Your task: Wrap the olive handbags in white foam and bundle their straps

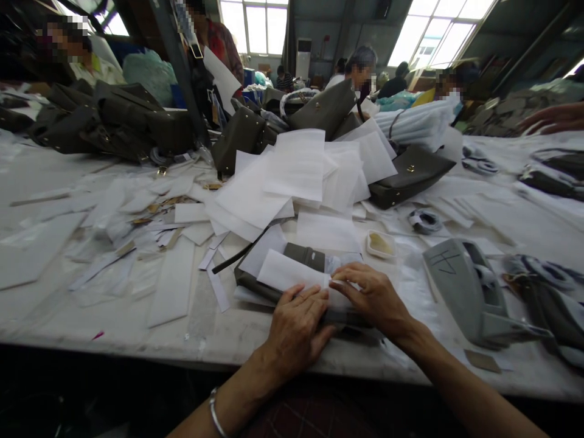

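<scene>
A dark olive handbag (249,281) lies on the table right in front of me, partly covered with white packing sheets. My left hand (294,328) rests on a folded white sheet (289,272) over the bag, its fingers stretched out and pressing down. At the sheet's right end, my right hand (374,296) has thumb and fingers pinched together on its edge; whether a bit of tape is there too is too small to tell. A dark strap (237,258) sticks out to the left from under the sheets.
A grey tape dispenser (456,283) stands to the right, near a small dish (381,244). Ahead is a pile of white sheets (294,164), with dark bags (410,176) around it. Paper scraps (182,213) litter the left side. Several co-workers are across the table; a hand (554,118) reaches in at right.
</scene>
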The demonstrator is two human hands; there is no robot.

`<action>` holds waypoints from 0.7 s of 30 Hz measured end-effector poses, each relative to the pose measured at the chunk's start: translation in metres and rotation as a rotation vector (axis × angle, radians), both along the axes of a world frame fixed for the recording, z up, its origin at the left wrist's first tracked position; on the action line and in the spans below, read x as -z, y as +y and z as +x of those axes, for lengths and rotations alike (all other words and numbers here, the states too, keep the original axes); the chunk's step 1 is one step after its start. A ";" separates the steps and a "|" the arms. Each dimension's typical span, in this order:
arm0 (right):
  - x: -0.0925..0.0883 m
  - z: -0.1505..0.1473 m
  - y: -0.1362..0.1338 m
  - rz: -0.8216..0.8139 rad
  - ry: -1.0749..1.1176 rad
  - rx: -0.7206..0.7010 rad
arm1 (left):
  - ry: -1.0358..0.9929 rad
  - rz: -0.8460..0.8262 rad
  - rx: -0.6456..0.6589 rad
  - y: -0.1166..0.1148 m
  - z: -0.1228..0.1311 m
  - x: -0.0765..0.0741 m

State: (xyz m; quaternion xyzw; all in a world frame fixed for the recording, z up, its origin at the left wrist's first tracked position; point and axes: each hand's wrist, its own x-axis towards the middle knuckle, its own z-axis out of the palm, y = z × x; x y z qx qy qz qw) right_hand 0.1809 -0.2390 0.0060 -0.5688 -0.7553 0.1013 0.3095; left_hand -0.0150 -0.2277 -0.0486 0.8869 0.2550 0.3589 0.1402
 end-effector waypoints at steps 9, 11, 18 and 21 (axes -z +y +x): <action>0.017 0.004 0.019 -0.310 0.288 0.136 | 0.045 0.028 0.016 0.001 0.000 0.006; 0.017 0.004 0.022 -0.356 0.322 0.167 | 0.085 0.043 0.029 0.002 -0.002 0.006; 0.024 -0.001 0.025 -0.354 0.400 0.267 | 0.113 0.137 0.013 0.004 0.001 0.006; 0.029 -0.005 0.024 -0.292 0.425 0.304 | 0.040 0.236 -0.031 0.005 0.003 0.011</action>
